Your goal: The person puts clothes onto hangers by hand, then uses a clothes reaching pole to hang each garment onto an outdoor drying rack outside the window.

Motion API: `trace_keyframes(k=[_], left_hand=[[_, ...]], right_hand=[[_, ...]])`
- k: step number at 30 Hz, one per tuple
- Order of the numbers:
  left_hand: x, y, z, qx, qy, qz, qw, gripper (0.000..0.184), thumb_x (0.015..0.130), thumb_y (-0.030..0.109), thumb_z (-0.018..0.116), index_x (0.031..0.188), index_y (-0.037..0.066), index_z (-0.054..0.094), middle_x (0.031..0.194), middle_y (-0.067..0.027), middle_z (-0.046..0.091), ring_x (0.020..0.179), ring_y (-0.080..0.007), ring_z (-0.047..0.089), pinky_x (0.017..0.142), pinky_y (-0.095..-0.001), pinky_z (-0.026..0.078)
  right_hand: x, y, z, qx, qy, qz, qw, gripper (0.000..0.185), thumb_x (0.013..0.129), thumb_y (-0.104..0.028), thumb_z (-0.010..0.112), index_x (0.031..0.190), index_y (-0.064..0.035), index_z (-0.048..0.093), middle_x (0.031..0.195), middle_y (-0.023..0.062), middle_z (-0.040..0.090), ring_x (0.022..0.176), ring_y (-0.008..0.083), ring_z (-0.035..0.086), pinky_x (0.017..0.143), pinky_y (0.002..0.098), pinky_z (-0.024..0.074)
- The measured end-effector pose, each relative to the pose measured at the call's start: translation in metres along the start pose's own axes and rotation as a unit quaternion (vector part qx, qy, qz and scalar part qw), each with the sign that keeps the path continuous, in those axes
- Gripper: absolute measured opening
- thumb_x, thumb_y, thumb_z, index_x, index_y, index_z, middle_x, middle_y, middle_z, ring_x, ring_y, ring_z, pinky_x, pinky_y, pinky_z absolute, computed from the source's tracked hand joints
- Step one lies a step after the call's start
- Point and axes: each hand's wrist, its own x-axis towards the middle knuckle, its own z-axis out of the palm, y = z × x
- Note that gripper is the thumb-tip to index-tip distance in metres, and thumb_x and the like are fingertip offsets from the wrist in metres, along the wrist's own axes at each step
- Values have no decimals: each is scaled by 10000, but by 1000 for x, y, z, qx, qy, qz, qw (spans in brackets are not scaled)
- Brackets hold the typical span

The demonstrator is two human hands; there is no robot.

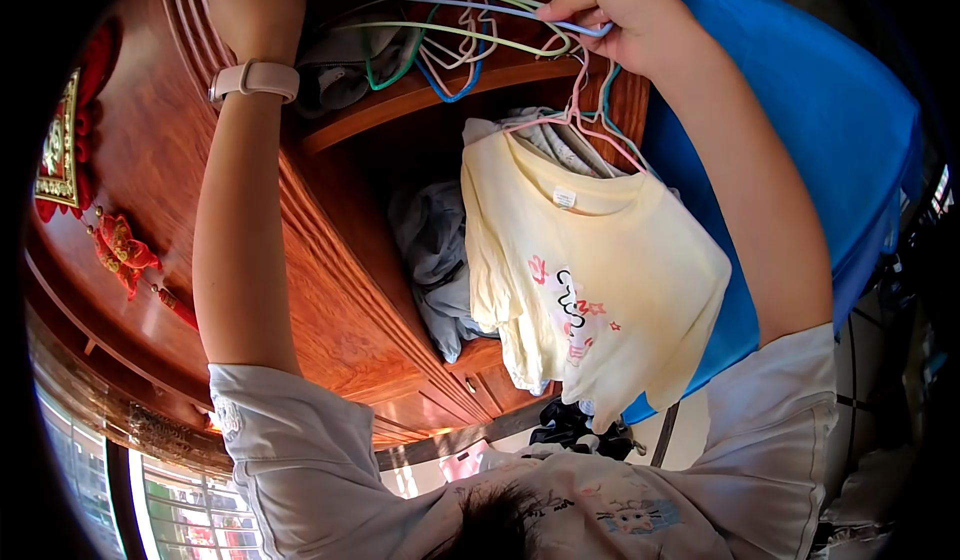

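Note:
My right hand (630,22) pinches the end of a light blue clothes hanger (500,7) at the top. My left hand (252,10) is closed by the wooden door's edge; a bit of blue shows at its fingers, too little to name. Between my hands is a tangle of green, pink and blue hangers (462,45) in front of the upper shelf. Below my right hand, a pale yellow T-shirt (610,250) with a printed front hangs on a pink hanger (573,115). More clothes on hangers are partly hidden behind it.
The wooden wardrobe (340,290) has grey clothes (435,260) heaped on a lower shelf and a dark grey item (345,65) above. A blue cover (790,90) stands at the right. Red ornaments (122,250) hang on the left door. Dark items (575,428) lie below the T-shirt.

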Motion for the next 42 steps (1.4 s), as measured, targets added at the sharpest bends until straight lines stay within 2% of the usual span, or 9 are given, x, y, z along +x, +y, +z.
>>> trace_keyframes(k=[5, 12, 21, 25, 30, 34, 39, 40, 42], left_hand=[[2, -20, -6, 112, -9, 20, 993, 387, 770, 254, 588, 962, -57, 462, 865, -180, 545, 768, -250, 547, 686, -314, 436], [0, -23, -12, 63, -14, 18, 998, 365, 773, 216, 600, 931, -62, 424, 844, -165, 521, 735, -198, 530, 642, -286, 430], [-5, 41, -11, 16, 37, 72, 997, 113, 834, 70, 504, 875, 20, 411, 661, -67, 418, 585, -148, 387, 540, -294, 352], [-21, 45, -2, 74, -74, 55, 993, 102, 858, 51, 440, 917, 26, 361, 669, -134, 486, 605, -295, 501, 531, -372, 380], [-69, -5, 27, 197, -276, 183, 923, 249, 814, 216, 514, 922, 36, 381, 635, -137, 604, 600, -353, 580, 617, -417, 393], [-70, 25, 22, 193, -453, 73, 867, 775, 660, 717, 460, 957, 5, 537, 807, -157, 631, 875, -334, 579, 794, -489, 358], [-96, 36, 29, 287, -441, 135, 839, 719, 556, 729, 585, 652, 16, 563, 621, -86, 577, 637, -220, 576, 614, -385, 460], [-98, 51, 27, 328, -479, 96, 809, 921, 504, 772, 559, 940, -34, 467, 916, -210, 481, 891, -357, 461, 770, -503, 328], [-106, 50, 30, 376, -452, 130, 798, 830, 527, 755, 574, 814, -23, 549, 800, -162, 559, 789, -285, 542, 716, -451, 413]], right_hand=[[8, -18, -6, 222, -22, 75, 972, 184, 743, 60, 541, 638, -44, 431, 470, -43, 367, 345, 40, 314, 338, 164, 247], [9, -23, -17, 290, -72, 92, 950, 121, 866, -43, 415, 823, 38, 493, 491, -32, 377, 369, 45, 331, 376, 173, 266], [-41, -18, 2, 222, -17, -39, 974, 102, 832, -67, 485, 847, 29, 517, 499, -38, 352, 400, 53, 300, 371, 186, 234], [-102, -31, -21, 36, -20, -178, 983, 204, 796, -126, 556, 930, 23, 521, 519, -47, 379, 424, 40, 327, 393, 175, 239], [-178, -18, -46, -172, 181, -279, 927, 188, 840, -138, 522, 960, -12, 592, 465, -87, 282, 414, 1, 180, 399, 203, 120], [-233, -8, -97, -251, 254, -245, 901, 225, 855, -155, 517, 998, 13, 559, 468, -84, 323, 403, -18, 194, 399, 182, 120], [-298, 2, -138, -233, 296, -272, 886, 209, 876, -138, 469, 987, 20, 546, 468, -76, 329, 384, -21, 184, 397, 179, 102], [-310, 4, -144, -214, 300, -284, 885, 215, 880, -136, 458, 994, 28, 537, 468, -75, 324, 384, -20, 179, 398, 180, 99], [-324, 7, -151, -193, 303, -293, 886, 222, 884, -134, 446, 1000, 36, 528, 467, -75, 319, 384, -19, 174, 400, 180, 97]])
